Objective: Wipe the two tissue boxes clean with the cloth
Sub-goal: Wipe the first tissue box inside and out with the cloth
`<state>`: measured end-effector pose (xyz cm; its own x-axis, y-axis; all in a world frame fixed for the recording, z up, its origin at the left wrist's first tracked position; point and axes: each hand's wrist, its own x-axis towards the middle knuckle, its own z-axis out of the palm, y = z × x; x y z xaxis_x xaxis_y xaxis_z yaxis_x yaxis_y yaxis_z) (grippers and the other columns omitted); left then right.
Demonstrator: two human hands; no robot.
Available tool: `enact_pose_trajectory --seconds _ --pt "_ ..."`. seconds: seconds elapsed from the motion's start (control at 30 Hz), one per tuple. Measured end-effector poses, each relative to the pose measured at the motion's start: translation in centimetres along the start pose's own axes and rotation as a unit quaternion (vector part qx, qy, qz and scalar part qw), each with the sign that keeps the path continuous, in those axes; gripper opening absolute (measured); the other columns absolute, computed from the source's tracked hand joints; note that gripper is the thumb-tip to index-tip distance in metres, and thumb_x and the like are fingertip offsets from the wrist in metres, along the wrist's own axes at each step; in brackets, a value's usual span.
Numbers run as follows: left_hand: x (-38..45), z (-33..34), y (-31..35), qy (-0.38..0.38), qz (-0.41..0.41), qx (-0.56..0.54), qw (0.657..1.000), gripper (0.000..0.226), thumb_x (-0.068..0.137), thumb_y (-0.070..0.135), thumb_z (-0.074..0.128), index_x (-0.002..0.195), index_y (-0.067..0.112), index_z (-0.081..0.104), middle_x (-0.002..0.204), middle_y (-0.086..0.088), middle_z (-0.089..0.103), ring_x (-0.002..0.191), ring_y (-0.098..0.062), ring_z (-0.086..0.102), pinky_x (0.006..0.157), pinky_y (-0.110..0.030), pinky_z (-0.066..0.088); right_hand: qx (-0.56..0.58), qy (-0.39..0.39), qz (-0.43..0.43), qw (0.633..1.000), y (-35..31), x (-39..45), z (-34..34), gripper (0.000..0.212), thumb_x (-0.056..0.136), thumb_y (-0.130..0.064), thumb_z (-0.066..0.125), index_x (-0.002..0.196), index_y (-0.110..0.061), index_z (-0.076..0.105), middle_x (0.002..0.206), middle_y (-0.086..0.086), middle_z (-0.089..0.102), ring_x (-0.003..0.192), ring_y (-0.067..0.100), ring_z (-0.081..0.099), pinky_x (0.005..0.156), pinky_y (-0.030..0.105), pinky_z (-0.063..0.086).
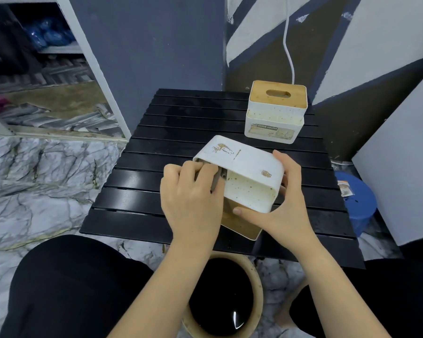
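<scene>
A white tissue box (249, 167) with brown stains is tipped on its side over the black slatted table (156, 147), its wooden lid facing me. My right hand (283, 203) grips its right end, thumb under the near corner. My left hand (191, 196) presses a grey cloth (217, 178) against the box's left end; most of the cloth is hidden under my fingers. A second white tissue box (276, 111) with a wooden slotted lid stands upright at the table's far right, labelled "TISSUE HOLDER", speckled with dirt.
A round bin (257, 284) with a dark liner sits on the marble floor between my knees, below the table's near edge. A blue stool (359, 201) stands to the right. A white cable (287, 45) hangs down the wall behind the far box.
</scene>
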<state>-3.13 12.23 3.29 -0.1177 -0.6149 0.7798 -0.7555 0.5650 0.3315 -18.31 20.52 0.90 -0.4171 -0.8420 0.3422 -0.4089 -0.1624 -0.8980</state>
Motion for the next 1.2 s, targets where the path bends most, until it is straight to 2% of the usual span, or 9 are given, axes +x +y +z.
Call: enact_pose_trajectory --seconds 0.1,0.2,0.33,0.6,0.77,0.87,0.97,1.07,1.2 --pt "-0.4 -0.4 0.0 -0.014 0.014 -0.012 1.0 0.007 0.091 0.023 0.072 0.094 0.019 0.077 0.093 0.005 0.073 0.084 -0.025 0.057 0.078 -0.033 0.036 0.001 -0.002 0.001 1.0 -0.1 -0.1 0.0 0.119 0.057 -0.021 0.102 0.152 -0.028 0.031 0.152 -0.018 0.038 0.141 0.008 0.041 0.107 0.02 0.045" --pt "-1.2 -2.3 -1.0 -0.091 0.017 -0.086 0.992 0.027 0.094 0.032 0.069 0.117 0.019 0.074 0.12 0.009 0.071 0.103 -0.017 0.059 0.097 -0.033 0.035 -0.001 -0.007 0.007 1.0 -0.2 0.0 -0.2 0.12 0.058 -0.019 0.102 0.153 -0.03 0.029 0.151 -0.022 0.036 0.141 0.004 0.041 0.106 0.015 0.043" --pt "-1.7 -4.2 -2.6 -0.121 0.075 -0.117 0.983 0.038 0.095 0.032 0.063 0.127 0.011 0.069 0.137 0.002 0.064 0.121 -0.018 0.059 0.107 -0.032 0.032 -0.006 -0.01 0.007 1.0 -0.2 0.0 -0.3 0.121 0.057 -0.02 0.101 0.154 -0.027 0.029 0.151 -0.023 0.036 0.141 0.004 0.04 0.108 0.016 0.042" --pt "0.3 -2.0 -2.8 -0.21 0.158 -0.069 0.962 0.046 0.101 0.046 0.053 0.129 0.013 0.066 0.131 0.006 0.067 0.128 -0.016 0.059 0.112 -0.046 0.034 0.008 -0.027 0.005 1.0 -0.3 0.4 -0.4 0.118 0.057 -0.008 0.101 0.15 -0.02 0.029 0.147 -0.012 0.04 0.138 0.007 0.045 0.103 0.018 0.047" --pt "1.1 -1.0 -1.7 -0.28 0.13 -0.059 0.949 0.05 0.1 0.061 0.041 0.118 0.019 0.061 0.127 0.01 0.062 0.128 -0.012 0.052 0.119 -0.049 0.024 0.032 -0.037 0.015 0.999 -0.4 0.5 -0.3 0.115 0.06 0.002 0.097 0.149 -0.014 0.026 0.141 -0.016 0.044 0.128 -0.003 0.05 0.096 0.013 0.049" --pt "0.7 -0.7 -1.6 -0.279 0.106 -0.072 0.952 0.039 0.106 0.046 0.034 0.121 0.021 0.06 0.128 0.011 0.059 0.126 -0.012 0.05 0.114 -0.047 0.028 0.018 -0.037 0.016 0.999 -0.2 0.5 -0.5 0.116 0.059 -0.001 0.097 0.15 -0.015 0.026 0.143 -0.014 0.042 0.13 -0.004 0.047 0.097 0.01 0.046" --pt "0.8 -0.6 -1.7 -0.264 0.089 -0.102 0.955 0.024 0.105 0.025 0.039 0.115 0.021 0.061 0.115 0.014 0.058 0.111 -0.011 0.054 0.106 -0.04 0.032 0.006 -0.029 0.014 0.999 -0.2 0.3 -0.4 0.119 0.059 -0.007 0.099 0.151 -0.018 0.025 0.149 -0.006 0.038 0.137 0.005 0.044 0.102 0.013 0.045" --pt "1.0 -0.7 -1.7 -0.252 0.081 -0.109 0.958 0.017 0.103 0.021 0.046 0.11 0.021 0.062 0.106 0.016 0.056 0.101 -0.011 0.055 0.102 -0.031 0.03 0.004 -0.022 0.012 1.0 -0.3 0.2 0.0 0.12 0.059 -0.01 0.1 0.152 -0.022 0.024 0.149 -0.009 0.037 0.138 0.004 0.043 0.103 0.016 0.047" --pt "0.4 -1.4 -2.8 -0.216 0.091 -0.135 0.963 0.027 0.102 0.021 0.053 0.124 0.017 0.067 0.122 0.01 0.066 0.114 -0.013 0.06 0.103 -0.034 0.034 0.002 -0.019 0.017 1.0 -0.2 0.1 0.0 0.12 0.06 -0.013 0.1 0.152 -0.024 0.024 0.15 -0.009 0.036 0.139 0.003 0.042 0.104 0.014 0.045"
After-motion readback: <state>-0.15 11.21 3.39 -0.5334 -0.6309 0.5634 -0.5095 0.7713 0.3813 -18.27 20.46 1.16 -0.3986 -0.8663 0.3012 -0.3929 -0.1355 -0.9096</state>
